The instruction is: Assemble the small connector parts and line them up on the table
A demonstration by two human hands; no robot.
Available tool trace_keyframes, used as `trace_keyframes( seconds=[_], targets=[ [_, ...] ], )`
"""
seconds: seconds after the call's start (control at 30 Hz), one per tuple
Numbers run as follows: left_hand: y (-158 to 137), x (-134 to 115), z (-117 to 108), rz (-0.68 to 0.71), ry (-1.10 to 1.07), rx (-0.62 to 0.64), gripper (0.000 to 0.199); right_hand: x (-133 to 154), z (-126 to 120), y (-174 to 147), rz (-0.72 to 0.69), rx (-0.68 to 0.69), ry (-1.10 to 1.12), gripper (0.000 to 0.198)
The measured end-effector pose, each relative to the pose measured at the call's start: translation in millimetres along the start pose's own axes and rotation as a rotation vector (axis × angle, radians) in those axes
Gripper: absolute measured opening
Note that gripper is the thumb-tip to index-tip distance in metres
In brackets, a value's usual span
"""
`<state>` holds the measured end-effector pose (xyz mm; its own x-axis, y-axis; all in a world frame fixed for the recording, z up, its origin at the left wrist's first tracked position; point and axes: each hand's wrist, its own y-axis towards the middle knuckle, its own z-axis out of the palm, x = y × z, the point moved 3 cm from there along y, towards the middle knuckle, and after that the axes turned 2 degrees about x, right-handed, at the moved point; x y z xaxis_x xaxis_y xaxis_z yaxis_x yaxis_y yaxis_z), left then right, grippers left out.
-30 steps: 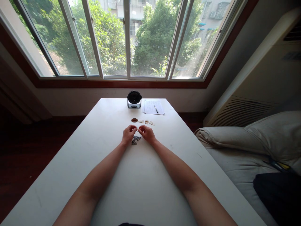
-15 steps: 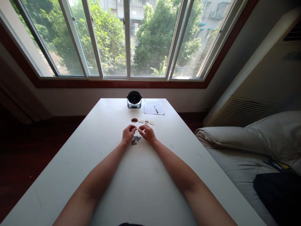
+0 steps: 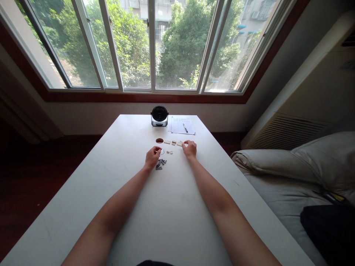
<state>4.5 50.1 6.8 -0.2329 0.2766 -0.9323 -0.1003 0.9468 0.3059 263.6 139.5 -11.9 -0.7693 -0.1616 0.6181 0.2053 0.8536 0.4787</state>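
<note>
Pale bricks (image 3: 167,142) in a row right of the hole (image 3: 159,140) in the bench (image 3: 124,155). Right hand (image 3: 183,145) at the row's right end, fingers curled, grip unclear. Left hand (image 3: 160,149) nearside of the hole, fingertips close together, contents too small to tell. Grey bricks (image 3: 159,167) farther nearside, just beside left hand.
</note>
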Motion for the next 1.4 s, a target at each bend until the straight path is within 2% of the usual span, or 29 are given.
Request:
trace_keyframes(
  seconds=[0.2,0.43,0.7,0.97,1.1,1.2,1.4],
  targets=[
    [-0.6,-3.6,0.3,-0.019,0.074,0.000,0.017,-6.0,8.2,10.4,0.099,0.087,-0.129,0.016],
    [-0.4,-2.4,1.5,-0.004,0.141,0.027,0.016,-5.4,10.7,13.5,0.129,0.157,-0.185,0.017],
    [0.4,-2.3,1.1,-0.004,0.163,0.039,0.018,-3.9,9.3,12.4,0.121,0.150,-0.175,0.016],
    [-0.4,-3.7,0.9,-0.007,0.166,0.051,0.017,-6.0,5.0,10.5,0.098,0.080,-0.118,0.015],
    [-0.1,-2.7,0.7,-0.004,0.170,0.048,0.018,-0.4,-0.1,6.2,0.028,0.025,-0.090,0.017],
    [0.4,-1.6,0.9,-0.004,0.170,0.039,0.017,11.8,-1.3,-2.1,-0.087,0.037,-0.049,0.016],
    [0.5,-0.1,2.4,0.015,0.162,0.039,0.018,43.2,5.5,-24.5,-0.342,0.330,0.090,0.015]
  ],
)
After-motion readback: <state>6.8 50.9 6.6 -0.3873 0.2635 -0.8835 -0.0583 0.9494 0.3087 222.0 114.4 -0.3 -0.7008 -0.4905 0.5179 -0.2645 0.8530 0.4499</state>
